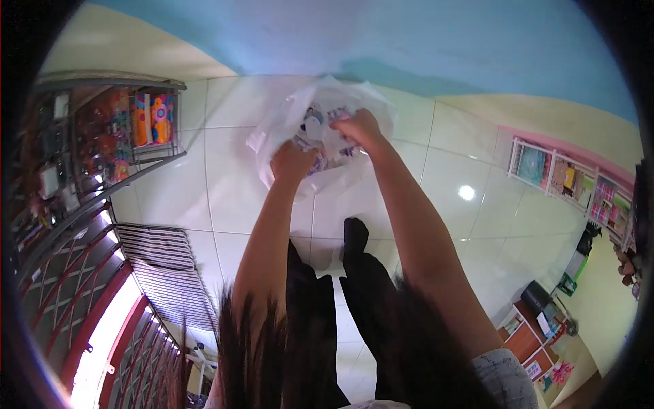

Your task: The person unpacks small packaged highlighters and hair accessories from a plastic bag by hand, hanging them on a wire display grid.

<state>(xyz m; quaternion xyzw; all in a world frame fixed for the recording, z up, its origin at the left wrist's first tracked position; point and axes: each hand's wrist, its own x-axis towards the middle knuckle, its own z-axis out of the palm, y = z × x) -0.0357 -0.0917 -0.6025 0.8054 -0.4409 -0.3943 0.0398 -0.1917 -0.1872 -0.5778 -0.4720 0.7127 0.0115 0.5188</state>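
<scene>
A white translucent plastic bag stands wide open on the floor near the wall. Inside it lie several small packets with purple and white print, along with a pale round item. My left hand reaches in over the near left side, its fingers curled at the printed packets. At the right of the opening, my right hand is closed with fingertips pressed together among the contents. What either hand grips is too small and partly hidden to name.
White floor tiles surround the bag, with a blue wall behind. A metal rack stands left, above a striped mat. White shelves line the right, and a brown cabinet is lower right. My dark-covered foot is near the bag.
</scene>
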